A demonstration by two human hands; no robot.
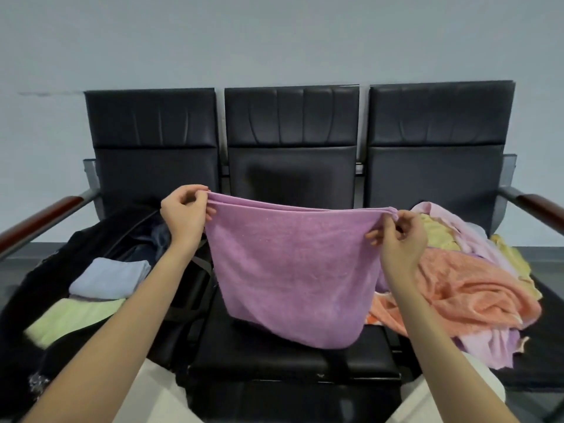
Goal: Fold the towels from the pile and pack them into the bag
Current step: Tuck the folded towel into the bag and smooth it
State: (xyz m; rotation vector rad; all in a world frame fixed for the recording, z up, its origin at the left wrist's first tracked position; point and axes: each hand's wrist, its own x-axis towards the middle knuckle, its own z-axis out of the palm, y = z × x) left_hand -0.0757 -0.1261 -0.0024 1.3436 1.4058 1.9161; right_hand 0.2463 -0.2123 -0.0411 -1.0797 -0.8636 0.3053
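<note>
Setting: black bench (pixel 293 355) against a pale wall.
Towel (pixel 293 270): purple, doubled, hanging smooth between your hands.
Hands: your left (pixel 184 213) and right (pixel 396 236) each pinch a top corner.

Purple towel (pixel 293 270), orange towel (pixel 464 288), pale blue folded towel (pixel 113 277), black bag (pixel 100 236)

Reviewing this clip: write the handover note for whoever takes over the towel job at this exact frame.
Left hand and right hand each pinch a top corner of the purple towel, doubled over and hanging above the middle seat.
Done: blue towel and green towel lie folded in the open black bag on the left.
Left: finish folding the purple one, pack it, then work through the pile on the right seat.
</note>
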